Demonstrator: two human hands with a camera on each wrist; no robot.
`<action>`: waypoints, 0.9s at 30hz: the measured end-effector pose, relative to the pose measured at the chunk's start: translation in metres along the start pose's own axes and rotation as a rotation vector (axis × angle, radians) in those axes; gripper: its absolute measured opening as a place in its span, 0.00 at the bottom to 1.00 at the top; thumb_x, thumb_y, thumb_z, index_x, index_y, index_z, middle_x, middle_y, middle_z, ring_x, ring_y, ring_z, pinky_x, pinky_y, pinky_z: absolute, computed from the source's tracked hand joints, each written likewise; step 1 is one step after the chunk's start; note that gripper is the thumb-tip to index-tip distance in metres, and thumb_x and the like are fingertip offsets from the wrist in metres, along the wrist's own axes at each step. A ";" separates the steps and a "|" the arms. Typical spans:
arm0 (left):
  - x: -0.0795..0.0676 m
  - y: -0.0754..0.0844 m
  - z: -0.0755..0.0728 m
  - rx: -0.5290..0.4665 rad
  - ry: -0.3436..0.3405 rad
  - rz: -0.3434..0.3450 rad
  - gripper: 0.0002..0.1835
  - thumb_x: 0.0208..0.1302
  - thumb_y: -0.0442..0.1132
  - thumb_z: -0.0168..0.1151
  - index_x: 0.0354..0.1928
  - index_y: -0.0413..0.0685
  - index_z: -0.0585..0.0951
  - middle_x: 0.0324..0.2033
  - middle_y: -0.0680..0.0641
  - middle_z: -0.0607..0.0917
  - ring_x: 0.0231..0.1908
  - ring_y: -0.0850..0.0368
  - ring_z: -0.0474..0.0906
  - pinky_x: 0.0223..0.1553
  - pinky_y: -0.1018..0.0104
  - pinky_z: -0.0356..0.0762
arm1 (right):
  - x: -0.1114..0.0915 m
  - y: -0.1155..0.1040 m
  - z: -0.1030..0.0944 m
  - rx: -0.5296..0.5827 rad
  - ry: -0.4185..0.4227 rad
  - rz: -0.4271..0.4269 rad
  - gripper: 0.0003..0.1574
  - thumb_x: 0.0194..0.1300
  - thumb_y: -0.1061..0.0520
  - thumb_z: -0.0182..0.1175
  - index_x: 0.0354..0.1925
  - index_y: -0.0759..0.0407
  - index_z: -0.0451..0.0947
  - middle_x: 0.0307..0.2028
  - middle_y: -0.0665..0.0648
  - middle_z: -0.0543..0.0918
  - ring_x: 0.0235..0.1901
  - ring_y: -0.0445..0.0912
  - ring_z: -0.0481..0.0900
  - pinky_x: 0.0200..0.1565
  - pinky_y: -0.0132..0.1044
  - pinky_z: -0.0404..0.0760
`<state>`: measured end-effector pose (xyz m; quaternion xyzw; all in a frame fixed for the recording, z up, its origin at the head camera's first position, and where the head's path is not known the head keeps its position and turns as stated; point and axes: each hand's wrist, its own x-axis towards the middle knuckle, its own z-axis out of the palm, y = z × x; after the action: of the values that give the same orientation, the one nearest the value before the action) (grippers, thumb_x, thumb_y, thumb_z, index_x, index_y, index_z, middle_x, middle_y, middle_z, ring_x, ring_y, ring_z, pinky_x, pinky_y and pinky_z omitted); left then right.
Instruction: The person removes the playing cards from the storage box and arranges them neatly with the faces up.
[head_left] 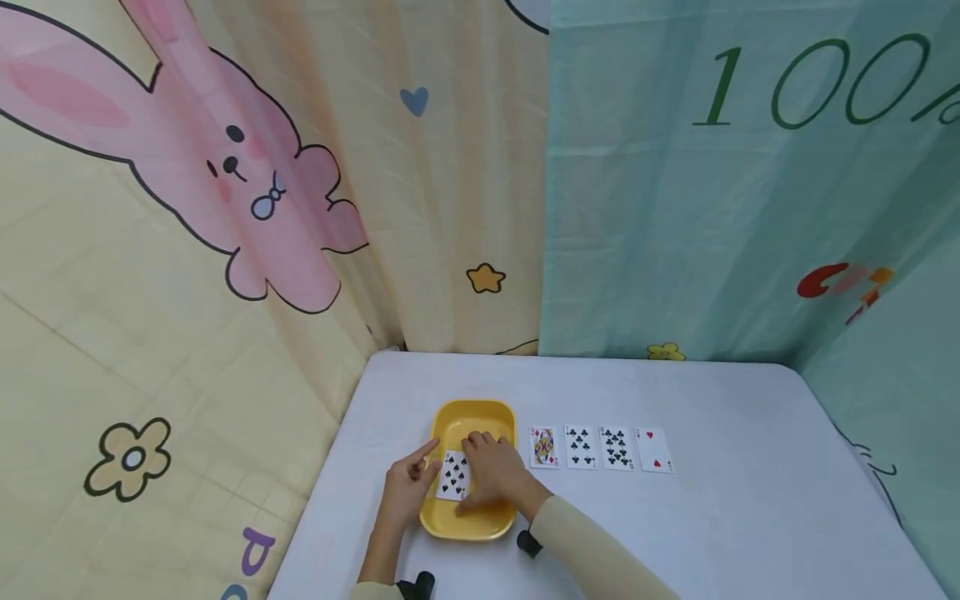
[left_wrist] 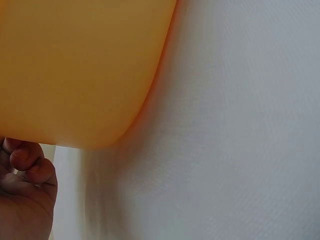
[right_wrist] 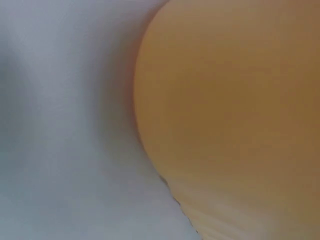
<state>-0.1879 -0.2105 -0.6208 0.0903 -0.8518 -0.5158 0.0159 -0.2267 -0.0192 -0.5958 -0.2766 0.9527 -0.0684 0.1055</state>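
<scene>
A yellow tray (head_left: 468,410) lies at the front left of the white table, with a face-up playing card (head_left: 453,477) with black spade pips inside it. My right hand (head_left: 491,471) reaches over the tray from the right, its fingers at the card's top right corner and its thumb at the bottom right one, spanning the card. My left hand (head_left: 407,485) is at the tray's left rim, index finger and thumb extended towards the card, the other fingers curled. Curled fingers (left_wrist: 32,160) show beside the tray's edge in the left wrist view. The right wrist view has only the tray's outer side (right_wrist: 225,110).
Right of the tray, several face-up cards lie in a row: a face card (head_left: 543,447), two cards of clubs, then a hearts card (head_left: 655,450). Black wrist devices (head_left: 529,544) sit under my forearms. Printed curtains (head_left: 637,208) hang behind the table (head_left: 750,517).
</scene>
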 end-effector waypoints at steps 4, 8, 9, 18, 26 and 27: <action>0.001 0.001 -0.001 -0.010 -0.005 0.008 0.22 0.69 0.39 0.69 0.63 0.61 0.84 0.29 0.52 0.71 0.27 0.61 0.65 0.23 0.72 0.64 | 0.002 -0.001 0.002 -0.033 0.012 0.012 0.65 0.44 0.16 0.69 0.70 0.51 0.71 0.69 0.54 0.72 0.66 0.51 0.71 0.70 0.53 0.71; 0.001 0.001 -0.001 -0.021 -0.007 0.015 0.21 0.68 0.39 0.69 0.62 0.61 0.84 0.30 0.53 0.70 0.26 0.62 0.65 0.23 0.73 0.64 | 0.003 -0.002 0.003 -0.027 0.022 0.025 0.59 0.46 0.17 0.69 0.66 0.49 0.75 0.65 0.53 0.75 0.63 0.50 0.73 0.69 0.53 0.71; 0.001 0.001 0.000 -0.024 -0.005 0.015 0.21 0.68 0.39 0.69 0.62 0.61 0.85 0.30 0.53 0.70 0.26 0.62 0.65 0.23 0.73 0.64 | 0.003 -0.002 0.003 -0.029 0.025 0.025 0.58 0.46 0.17 0.69 0.66 0.48 0.76 0.64 0.52 0.75 0.63 0.50 0.73 0.69 0.53 0.71; -0.001 0.001 0.002 -0.018 0.005 0.017 0.22 0.68 0.38 0.69 0.62 0.61 0.84 0.30 0.52 0.71 0.26 0.61 0.65 0.22 0.73 0.64 | 0.000 0.002 0.003 -0.025 0.062 -0.013 0.57 0.47 0.18 0.69 0.65 0.50 0.77 0.62 0.52 0.78 0.61 0.49 0.73 0.69 0.50 0.70; -0.001 0.002 0.001 -0.010 0.016 0.006 0.22 0.67 0.38 0.70 0.62 0.62 0.84 0.30 0.52 0.71 0.28 0.61 0.67 0.24 0.73 0.65 | -0.006 0.010 -0.012 0.045 0.112 -0.065 0.59 0.48 0.24 0.73 0.69 0.53 0.74 0.60 0.51 0.78 0.59 0.46 0.74 0.69 0.45 0.70; 0.000 0.002 0.000 -0.008 0.015 0.002 0.22 0.67 0.38 0.70 0.62 0.63 0.84 0.30 0.53 0.71 0.28 0.61 0.67 0.24 0.73 0.65 | -0.007 0.012 -0.013 0.047 0.124 -0.073 0.59 0.48 0.24 0.74 0.69 0.53 0.74 0.60 0.51 0.78 0.59 0.45 0.74 0.69 0.45 0.70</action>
<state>-0.1878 -0.2091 -0.6193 0.0934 -0.8496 -0.5185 0.0231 -0.2299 -0.0046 -0.5844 -0.3038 0.9448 -0.1118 0.0502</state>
